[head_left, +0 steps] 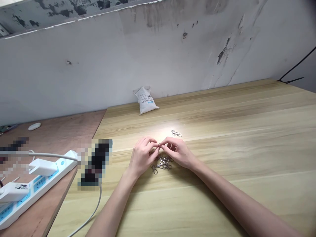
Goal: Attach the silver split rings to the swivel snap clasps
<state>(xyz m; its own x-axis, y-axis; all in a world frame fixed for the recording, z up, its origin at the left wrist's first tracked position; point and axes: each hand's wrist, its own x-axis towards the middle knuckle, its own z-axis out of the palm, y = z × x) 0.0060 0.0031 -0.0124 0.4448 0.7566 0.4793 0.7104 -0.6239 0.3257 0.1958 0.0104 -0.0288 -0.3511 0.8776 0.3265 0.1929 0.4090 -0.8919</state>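
My left hand [142,155] and my right hand [178,152] meet fingertip to fingertip just above the wooden table [234,148]. Thumb and forefinger are pinched on both sides. Whatever they hold between them is tiny and mostly covered by the fingers, so I cannot make it out. Directly below and nearer to me lies a loose pile of silvery metal swivel clasps [164,163], partly hidden by my left fingers. Beyond my right hand, a few more small metal clasps [176,133] lie together on the wood.
A white plastic packet [147,100] with a printed label leans near the wall. To the left, a blurred-out device [96,163] trails a white cable [95,212]. A white power strip [41,184] with plugs runs along the adjoining reddish table [71,126]. A white oval object [34,126] lies farther back.
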